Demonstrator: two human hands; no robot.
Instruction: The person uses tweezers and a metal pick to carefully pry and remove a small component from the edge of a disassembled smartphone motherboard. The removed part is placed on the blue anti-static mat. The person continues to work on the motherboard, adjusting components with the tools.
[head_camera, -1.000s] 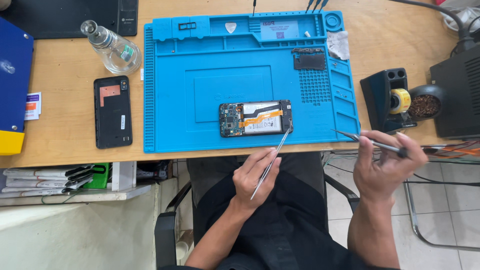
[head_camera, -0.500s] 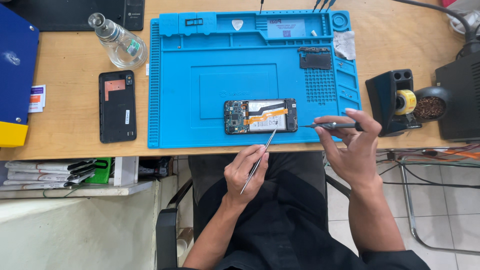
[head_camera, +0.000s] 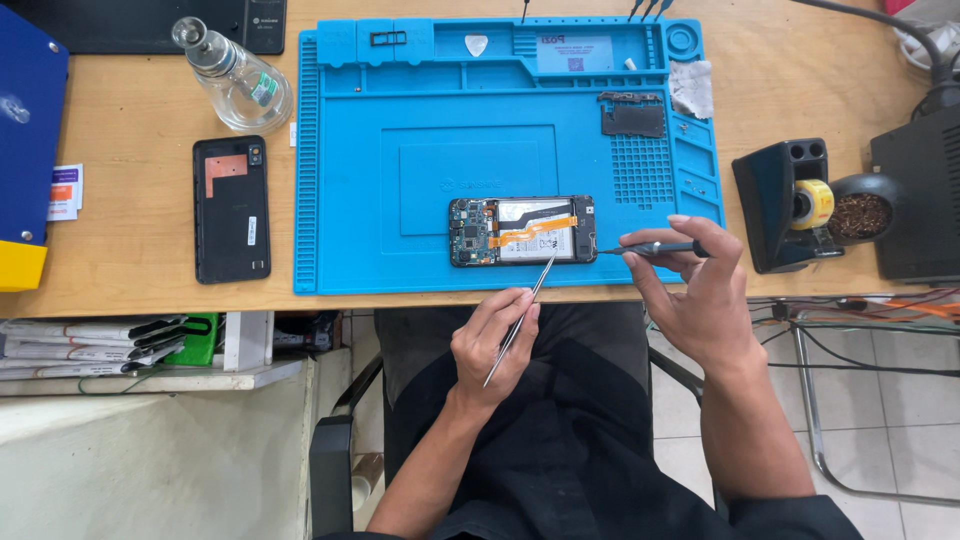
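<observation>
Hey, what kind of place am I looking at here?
Most likely a phone repair bench: an opened phone lies on a blue work mat, a soldering station stand sits nearby, and the left hand holds tweezers.

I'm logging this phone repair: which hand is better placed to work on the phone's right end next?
Probably the right hand: its screwdriver tip sits at the opened phone's right end. The left hand holds tweezers reaching the bottom edge.
</observation>
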